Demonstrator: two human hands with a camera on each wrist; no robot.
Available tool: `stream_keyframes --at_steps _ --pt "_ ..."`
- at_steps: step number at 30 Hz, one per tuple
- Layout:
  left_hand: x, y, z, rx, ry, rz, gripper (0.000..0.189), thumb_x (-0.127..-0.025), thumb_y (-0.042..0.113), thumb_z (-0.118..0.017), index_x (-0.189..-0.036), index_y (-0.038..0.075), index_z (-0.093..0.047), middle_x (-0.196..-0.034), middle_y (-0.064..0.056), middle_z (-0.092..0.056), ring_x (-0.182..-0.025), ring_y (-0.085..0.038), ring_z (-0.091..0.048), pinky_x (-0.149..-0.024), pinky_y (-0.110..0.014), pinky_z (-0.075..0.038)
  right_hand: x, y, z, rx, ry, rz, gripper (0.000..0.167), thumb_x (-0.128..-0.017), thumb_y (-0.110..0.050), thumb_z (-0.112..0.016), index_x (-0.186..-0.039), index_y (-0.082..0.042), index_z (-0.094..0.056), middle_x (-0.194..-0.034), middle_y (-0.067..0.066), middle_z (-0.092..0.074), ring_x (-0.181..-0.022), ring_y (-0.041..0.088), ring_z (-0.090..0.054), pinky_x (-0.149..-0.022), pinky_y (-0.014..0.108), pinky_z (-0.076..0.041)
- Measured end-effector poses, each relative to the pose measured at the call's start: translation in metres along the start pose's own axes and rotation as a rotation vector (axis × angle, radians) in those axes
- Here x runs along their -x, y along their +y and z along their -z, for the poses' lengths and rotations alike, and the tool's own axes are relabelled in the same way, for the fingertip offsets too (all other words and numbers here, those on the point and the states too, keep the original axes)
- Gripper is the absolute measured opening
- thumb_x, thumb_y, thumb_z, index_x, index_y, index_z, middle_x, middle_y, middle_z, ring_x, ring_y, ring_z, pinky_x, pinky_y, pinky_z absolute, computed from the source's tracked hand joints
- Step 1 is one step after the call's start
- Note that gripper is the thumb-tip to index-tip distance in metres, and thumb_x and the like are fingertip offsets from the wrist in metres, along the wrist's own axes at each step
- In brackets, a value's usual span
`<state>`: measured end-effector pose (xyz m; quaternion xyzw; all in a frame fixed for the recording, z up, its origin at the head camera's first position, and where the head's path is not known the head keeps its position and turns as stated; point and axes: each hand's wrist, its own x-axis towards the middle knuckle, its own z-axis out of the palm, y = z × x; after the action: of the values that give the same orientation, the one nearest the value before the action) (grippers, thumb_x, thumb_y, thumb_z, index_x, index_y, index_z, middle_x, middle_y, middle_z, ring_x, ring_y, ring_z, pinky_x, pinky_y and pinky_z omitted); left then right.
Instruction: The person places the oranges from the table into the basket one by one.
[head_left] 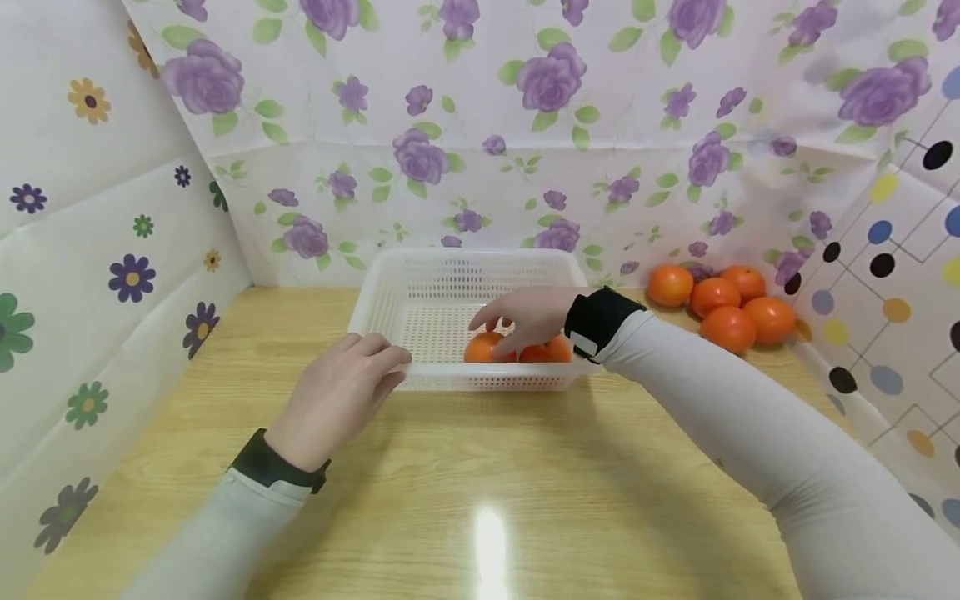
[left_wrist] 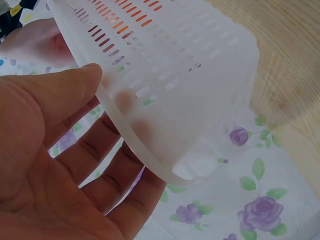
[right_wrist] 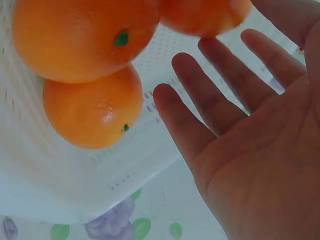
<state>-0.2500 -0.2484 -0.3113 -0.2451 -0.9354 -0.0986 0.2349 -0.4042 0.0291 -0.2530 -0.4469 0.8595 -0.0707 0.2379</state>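
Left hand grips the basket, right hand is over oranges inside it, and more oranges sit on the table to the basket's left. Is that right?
One slip: the other oranges sit on the table to the right of the basket, as the head view shows. The left hand grips the basket, and the right hand is over oranges inside it.

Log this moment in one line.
left hand: holds basket rim | right hand: inside, by oranges | other oranges: on table, right
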Motion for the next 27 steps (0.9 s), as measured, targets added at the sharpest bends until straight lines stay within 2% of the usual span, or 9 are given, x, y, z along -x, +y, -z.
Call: stream_keyframes --at_steps 5,11,17,19,24,27 --pt "-0.002 0.0 0.002 0.001 -0.006 -0.003 0.026 -0.09 0.006 -0.093 -0.113 0.009 -0.082 -0.105 -0.007 -0.076 -0.087 -0.027 -0.064 -0.073 -0.04 -0.058 0.013 0.008 0.009 -0.071 0.056 -0.006 0.053 -0.109 -0.023 -0.07 -0.159 -0.009 -0.058 -0.148 0.013 -0.068 -0.143 0.038 -0.058 -0.119 0.049 -0.047" --pt "-0.006 -0.001 0.004 0.001 -0.01 0.0 0.027 -0.09 0.007 -0.093 -0.114 0.01 -0.082 -0.106 -0.006 -0.076 -0.087 -0.027 -0.065 -0.073 -0.039 -0.058 0.038 0.03 0.018 -0.081 0.261 -0.06 0.047 -0.11 -0.02 -0.069 -0.154 -0.006 -0.062 -0.152 0.015 -0.064 -0.142 0.038 -0.058 -0.119 0.054 -0.046" --pt "-0.009 -0.001 0.005 -0.002 -0.011 0.001 0.026 -0.09 0.007 -0.093 -0.114 0.009 -0.082 -0.106 -0.007 -0.076 -0.088 -0.028 -0.065 -0.074 -0.04 -0.058 0.063 0.055 0.017 0.004 0.445 -0.148 0.042 -0.11 -0.021 -0.072 -0.148 -0.004 -0.067 -0.147 0.016 -0.068 -0.138 0.038 -0.061 -0.117 0.057 -0.048" --pt "-0.007 -0.002 0.005 0.005 -0.008 -0.001 0.026 -0.09 0.006 -0.093 -0.114 0.009 -0.082 -0.105 -0.006 -0.076 -0.087 -0.027 -0.065 -0.073 -0.04 -0.058 0.071 0.064 0.011 0.026 0.471 -0.157 0.04 -0.11 -0.021 -0.073 -0.145 -0.003 -0.069 -0.145 0.018 -0.069 -0.136 0.039 -0.063 -0.116 0.058 -0.049" --pt "0.0 -0.001 0.002 0.011 0.002 0.003 0.027 -0.088 0.006 -0.095 -0.113 0.01 -0.083 -0.105 -0.004 -0.077 -0.087 -0.026 -0.065 -0.072 -0.04 -0.057 0.089 0.088 -0.004 0.028 0.47 -0.182 0.041 -0.11 -0.024 -0.073 -0.144 -0.002 -0.069 -0.143 0.021 -0.07 -0.135 0.042 -0.064 -0.112 0.06 -0.051" --pt "-0.001 -0.001 0.002 0.01 0.007 0.001 0.028 -0.088 0.006 -0.095 -0.113 0.01 -0.083 -0.105 -0.004 -0.077 -0.087 -0.027 -0.066 -0.073 -0.04 -0.058 0.099 0.099 -0.006 0.032 0.48 -0.194 0.042 -0.109 -0.024 -0.073 -0.145 -0.001 -0.069 -0.143 0.022 -0.069 -0.134 0.044 -0.064 -0.109 0.062 -0.053"
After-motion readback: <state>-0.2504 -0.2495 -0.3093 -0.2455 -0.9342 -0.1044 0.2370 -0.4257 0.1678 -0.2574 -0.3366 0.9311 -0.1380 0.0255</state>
